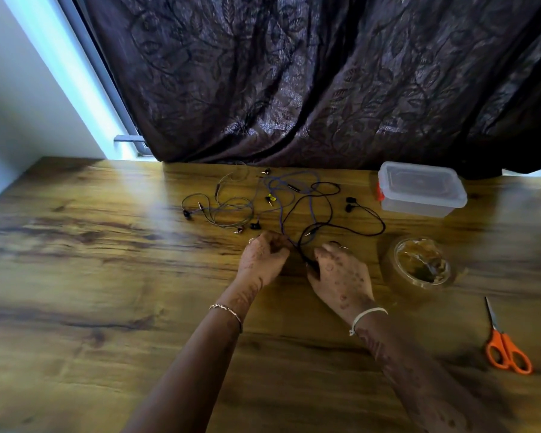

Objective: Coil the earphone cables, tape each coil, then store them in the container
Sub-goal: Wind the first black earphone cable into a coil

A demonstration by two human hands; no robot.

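Currently: both hands work at mid-surface on one cable. The left hand [264, 256] is knuckles-up with its fingers curled, the tips closed on the black earphone cable [299, 246]. The right hand [341, 278] pinches the same cable between thumb and fingers, just beside the left. A short loop of the cable stands between the two hands. The rest trails away to the right, and its two black buds lie near the container [422, 190].

Two other cables lie loose and uncoiled beyond the hands. A blue earphone cable [311, 207] crosses the black one. A grey earphone cable [251, 214] lies in slack loops to the left of it. No tape is visible on any of them.

The container is clear plastic with its lid on. It sits at the far right of the wooden surface [107, 276], close to the dark curtain [325, 89]. A roll of clear tape [422, 265] lies flat just right of the right hand. Orange-handled scissors [506, 348] lie nearer the front edge, blades pointing away.
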